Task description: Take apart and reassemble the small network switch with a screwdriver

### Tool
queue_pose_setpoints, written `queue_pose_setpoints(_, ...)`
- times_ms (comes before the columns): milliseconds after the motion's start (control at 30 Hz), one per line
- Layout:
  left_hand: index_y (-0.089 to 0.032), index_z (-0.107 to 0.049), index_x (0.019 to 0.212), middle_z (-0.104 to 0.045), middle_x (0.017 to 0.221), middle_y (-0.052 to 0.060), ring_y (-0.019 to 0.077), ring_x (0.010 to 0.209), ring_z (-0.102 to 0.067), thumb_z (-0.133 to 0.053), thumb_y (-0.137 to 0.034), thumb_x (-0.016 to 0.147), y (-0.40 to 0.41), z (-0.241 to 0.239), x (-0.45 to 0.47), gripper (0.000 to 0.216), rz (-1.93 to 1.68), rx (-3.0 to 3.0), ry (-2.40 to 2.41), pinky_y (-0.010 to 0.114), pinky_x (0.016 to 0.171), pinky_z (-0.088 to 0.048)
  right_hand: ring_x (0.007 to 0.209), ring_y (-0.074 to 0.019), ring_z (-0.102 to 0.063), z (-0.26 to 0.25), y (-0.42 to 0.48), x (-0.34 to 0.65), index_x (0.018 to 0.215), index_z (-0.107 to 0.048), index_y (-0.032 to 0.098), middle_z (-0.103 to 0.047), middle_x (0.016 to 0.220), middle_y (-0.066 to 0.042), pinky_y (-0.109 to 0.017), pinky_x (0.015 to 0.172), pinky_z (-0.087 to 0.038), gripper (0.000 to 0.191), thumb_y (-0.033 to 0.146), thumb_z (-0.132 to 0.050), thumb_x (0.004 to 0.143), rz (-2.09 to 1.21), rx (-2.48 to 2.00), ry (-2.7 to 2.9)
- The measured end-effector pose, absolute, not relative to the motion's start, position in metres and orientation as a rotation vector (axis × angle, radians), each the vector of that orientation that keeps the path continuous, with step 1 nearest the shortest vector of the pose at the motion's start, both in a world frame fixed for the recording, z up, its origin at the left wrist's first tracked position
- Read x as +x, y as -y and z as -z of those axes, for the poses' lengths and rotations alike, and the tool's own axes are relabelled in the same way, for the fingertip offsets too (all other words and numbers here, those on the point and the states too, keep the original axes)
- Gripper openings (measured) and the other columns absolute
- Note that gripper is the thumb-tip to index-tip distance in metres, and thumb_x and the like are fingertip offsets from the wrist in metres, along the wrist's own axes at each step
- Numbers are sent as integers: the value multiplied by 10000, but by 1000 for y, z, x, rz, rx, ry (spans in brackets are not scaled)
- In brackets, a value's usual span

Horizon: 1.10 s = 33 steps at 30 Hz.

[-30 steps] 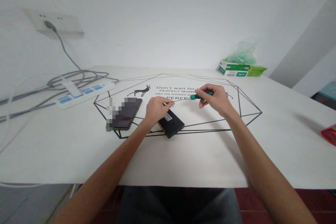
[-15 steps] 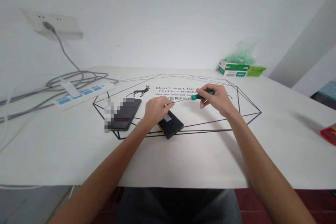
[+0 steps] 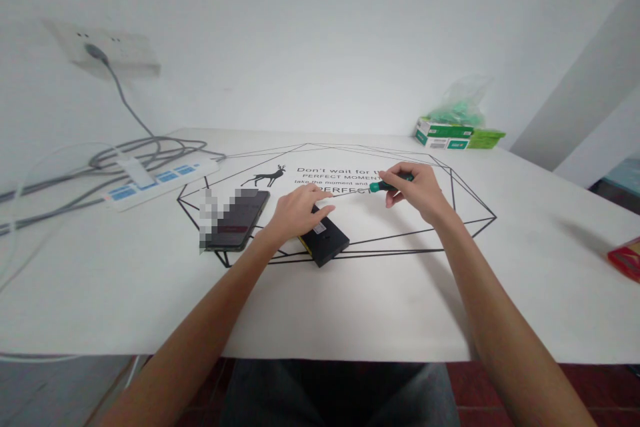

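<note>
My right hand (image 3: 413, 188) is closed around the dark green handle of a screwdriver (image 3: 375, 187), whose thin shaft points left. Just past the tip, my left hand (image 3: 297, 209) reaches over a black flat rectangular box (image 3: 331, 241), thumb and fingers apart. The box has a small white label on top and a yellow strip along its left side; its far end is hidden under that hand. To the left of the hand lies a dark smartphone (image 3: 243, 219), partly pixelated.
A white power strip (image 3: 163, 185) with coiled grey cables is at the left, below a wall socket (image 3: 115, 47). Green and white boxes (image 3: 445, 133) topped by a plastic bag (image 3: 460, 103) stand at the back right. Something red (image 3: 625, 257) lies at the right edge.
My left thumb and fingers have parted, letting go of the screwdriver's tip end. The screwdriver has shifted slightly to the right with my right hand. The black box stays put.
</note>
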<state>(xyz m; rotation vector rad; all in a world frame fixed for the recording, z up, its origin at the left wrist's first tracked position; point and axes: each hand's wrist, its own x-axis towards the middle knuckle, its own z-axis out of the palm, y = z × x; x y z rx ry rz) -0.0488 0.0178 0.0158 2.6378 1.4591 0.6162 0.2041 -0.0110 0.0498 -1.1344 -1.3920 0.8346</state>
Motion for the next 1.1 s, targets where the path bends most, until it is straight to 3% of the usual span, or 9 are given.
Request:
queue_pose_setpoints(133, -244, -619, 1287, -574, 1407, 37, 205, 1321, -484, -463, -250, 900, -27, -24, -73, 418, -460, 2626, -1065, 360, 1145, -321, 409, -139, -619, -50, 11, 207, 671, -654, 135, -661, 624, -44, -275, 409, -558, 401, 491, -836, 661, -824, -1135, 1371)
queue_pose_setpoints(300, -306, -630, 1278, -522, 1459, 26, 248, 1385, -424, -679, -347, 777, -22, -37, -88, 505, -103, 2519, -898, 349, 1153, -304, 411, -139, -613, -52, 11, 209, 671, -659, 135, -648, 609, -36, -279, 404, -556, 413, 498, -851, 631, -828, -1117, 1344)
queue_pose_setpoints(400, -315, -538, 1387, -470, 1484, 66, 303, 1382, -405, -800, -449, 663, -14, -41, -83, 781, -21, 2561, -893, 380, 1140, -310, 408, -140, -611, -54, 13, 209, 666, -663, 136, -641, 605, -31, -280, 401, -555, 425, 508, -859, 612, -827, -1111, 1328)
queue_pose_setpoints(567, -387, -564, 1349, -452, 1452, 95, 383, 1322, -412, -829, -581, 573, -6, -38, -71, 842, 110, 2680, -1000, 470, 1048, -350, 407, -142, -616, -57, 15, 210, 653, -661, 138, -639, 604, -29, -273, 409, -552, 417, 500, -862, 612, -812, -1127, 1316)
queue_pose_setpoints(833, -274, -653, 1167, -601, 1265, 76, 319, 1215, -496, -818, -606, 575, -10, -28, -64, 698, -150, 2683, -972, 434, 1063, -321, 422, -135, -611, -57, 14, 219, 655, -664, 139, -645, 601, -29, -281, 427, -567, 371, 458, -854, 647, -771, -1083, 1309)
queue_pose_setpoints(1100, -192, -633, 1183, -629, 1263, 108, 304, 1185, -571, -841, -568, 560, -23, -30, -74, 758, -758, 2336, -1132, 434, 1056, -427, 421, -128, -604, -57, 12, 222, 665, -668, 132, -660, 619, -33, -276, 418, -566, 346, 427, -850, 658, -747, -1040, 1278)
